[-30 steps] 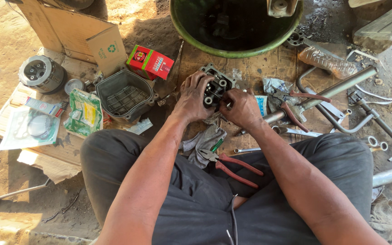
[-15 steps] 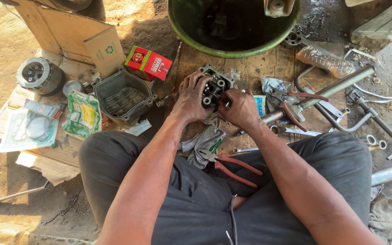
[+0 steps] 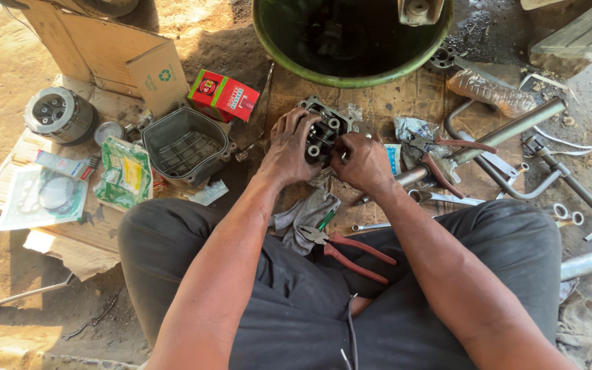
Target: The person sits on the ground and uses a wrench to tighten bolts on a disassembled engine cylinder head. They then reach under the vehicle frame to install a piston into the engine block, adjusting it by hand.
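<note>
Engine part (image 3: 323, 130): dull, greasy cast metal. Left of it, red box (image 3: 223, 96): glossy printed card. Below it, rag (image 3: 307, 217): soft grey cloth; pliers (image 3: 351, 248): red plastic-coated handles, steel.

Both forearms extend forward from the lower frame, bare to above the elbow, converging toward the centre. Left hand (image 3: 288, 152): palm down, fingers curled over and closed in a grip — knuckles raised, wrist straight. Right hand (image 3: 363, 162): just beside the left, back of hand facing the camera, fingers bent inward and pinched at the tips. Thumbs hidden. Person seated, knees spread — both legs in dark trousers.
</note>
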